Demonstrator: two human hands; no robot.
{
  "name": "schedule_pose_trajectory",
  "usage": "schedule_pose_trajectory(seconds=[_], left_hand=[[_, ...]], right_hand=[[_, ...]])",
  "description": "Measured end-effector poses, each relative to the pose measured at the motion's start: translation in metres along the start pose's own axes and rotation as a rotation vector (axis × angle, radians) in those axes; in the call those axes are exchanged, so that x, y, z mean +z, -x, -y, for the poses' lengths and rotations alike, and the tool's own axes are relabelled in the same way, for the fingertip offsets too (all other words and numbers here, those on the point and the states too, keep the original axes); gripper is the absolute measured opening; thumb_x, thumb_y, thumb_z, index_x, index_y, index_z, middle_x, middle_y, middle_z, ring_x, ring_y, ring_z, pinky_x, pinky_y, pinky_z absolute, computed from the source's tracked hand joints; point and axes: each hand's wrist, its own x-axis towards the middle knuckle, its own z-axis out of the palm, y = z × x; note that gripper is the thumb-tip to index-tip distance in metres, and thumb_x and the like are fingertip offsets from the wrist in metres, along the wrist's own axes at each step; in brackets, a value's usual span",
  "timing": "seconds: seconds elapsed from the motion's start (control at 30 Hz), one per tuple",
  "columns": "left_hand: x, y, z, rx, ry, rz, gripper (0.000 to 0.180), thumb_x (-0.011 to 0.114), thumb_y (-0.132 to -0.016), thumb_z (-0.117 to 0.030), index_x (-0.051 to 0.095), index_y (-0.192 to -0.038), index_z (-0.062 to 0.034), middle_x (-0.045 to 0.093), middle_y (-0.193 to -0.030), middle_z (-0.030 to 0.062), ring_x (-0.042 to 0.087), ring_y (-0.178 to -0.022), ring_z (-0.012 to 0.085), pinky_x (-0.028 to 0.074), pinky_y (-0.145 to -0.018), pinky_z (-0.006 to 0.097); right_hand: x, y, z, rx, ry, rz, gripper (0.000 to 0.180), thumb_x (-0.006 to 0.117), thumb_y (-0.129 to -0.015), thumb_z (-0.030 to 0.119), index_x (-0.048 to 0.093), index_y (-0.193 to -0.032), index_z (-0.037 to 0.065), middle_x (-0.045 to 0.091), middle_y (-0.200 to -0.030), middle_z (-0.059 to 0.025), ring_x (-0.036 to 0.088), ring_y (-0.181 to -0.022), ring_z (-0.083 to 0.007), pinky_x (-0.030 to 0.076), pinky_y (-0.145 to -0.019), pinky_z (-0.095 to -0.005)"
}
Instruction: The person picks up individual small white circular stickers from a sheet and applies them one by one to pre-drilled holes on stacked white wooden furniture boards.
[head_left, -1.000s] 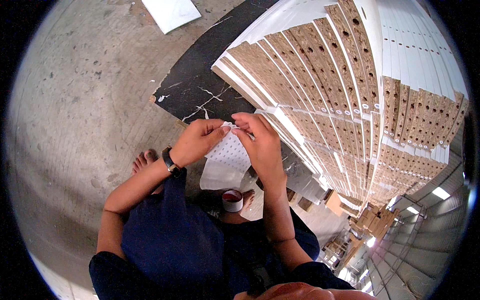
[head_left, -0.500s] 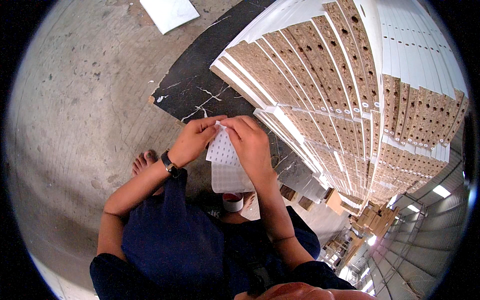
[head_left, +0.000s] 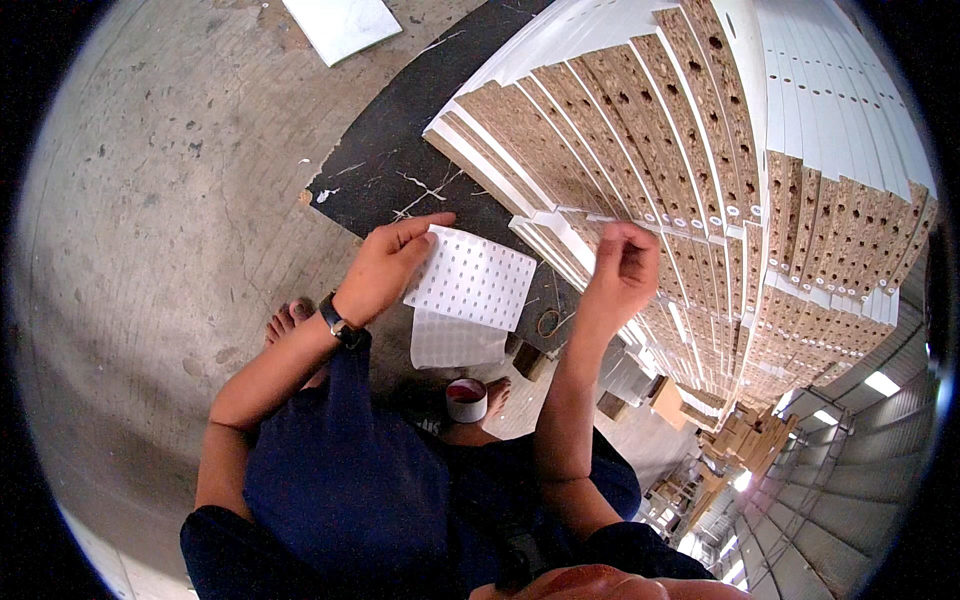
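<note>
My left hand (head_left: 385,268) pinches the upper left corner of a white sticker sheet (head_left: 472,278) between thumb and fingers, its index finger stretched out. Rows of small dark marks cover that sheet. Below it hangs a paler translucent sheet (head_left: 455,340) with faint round shapes. My right hand (head_left: 625,272) is raised beside the stacked chipboard panels (head_left: 600,100), fingertips pressed together; anything between them is too small to make out. The panels have white faces and brown edges with drilled holes, and small round white stickers (head_left: 733,211) sit along some edges.
A white and red roll (head_left: 466,399) stands on the floor by my foot. The panels rest on a black marbled board (head_left: 400,165). A white board (head_left: 345,25) lies on the concrete floor at the top. Wooden blocks (head_left: 528,360) and cartons (head_left: 668,405) are farther right.
My right hand has left the sheet's top edge and moved right to the panels, fingers pinched. The sticker sheet, still in my left hand, now shows more of its face.
</note>
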Motion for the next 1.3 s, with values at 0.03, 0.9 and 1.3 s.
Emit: schedule_pose_trajectory(seconds=[0.03, 0.9, 1.3], left_hand=[[0.0, 0.001, -0.002, -0.047, -0.027, 0.012, 0.032, 0.041, -0.089, -0.01, 0.055, -0.116, -0.0038, 0.056, -0.075, -0.0001, 0.046, -0.063, 0.0043, 0.04, -0.058, 0.022], [-0.005, 0.006, 0.006, 0.048, -0.073, 0.013, 0.032, 0.042, -0.088, -0.009, 0.055, -0.117, -0.006, 0.041, -0.06, -0.0066, 0.034, -0.052, 0.0022, 0.029, -0.046, 0.02], [-0.006, 0.008, -0.005, -0.038, -0.097, 0.072, 0.034, 0.041, -0.087, -0.007, 0.053, -0.12, -0.0057, 0.056, -0.081, -0.0049, 0.044, -0.067, 0.0019, 0.037, -0.061, 0.018]], right_hand=[[-0.001, 0.0, 0.001, -0.033, 0.11, -0.065, 0.007, 0.063, -0.079, 0.006, 0.057, -0.08, 0.004, 0.054, -0.077, -0.0024, 0.047, -0.064, -0.0084, 0.04, -0.059, -0.0225], [0.013, -0.008, -0.018, -0.204, 0.281, -0.427, 0.021, 0.066, -0.077, 0.007, 0.046, -0.07, 0.005, 0.041, -0.073, -0.0029, 0.039, -0.068, -0.0142, 0.034, -0.065, -0.0313], [0.02, 0.001, -0.016, -0.307, 0.302, -0.224, 0.021, 0.063, -0.077, 0.002, 0.047, -0.091, 0.004, 0.05, -0.087, -0.0073, 0.049, -0.078, -0.016, 0.038, -0.074, -0.0301]])
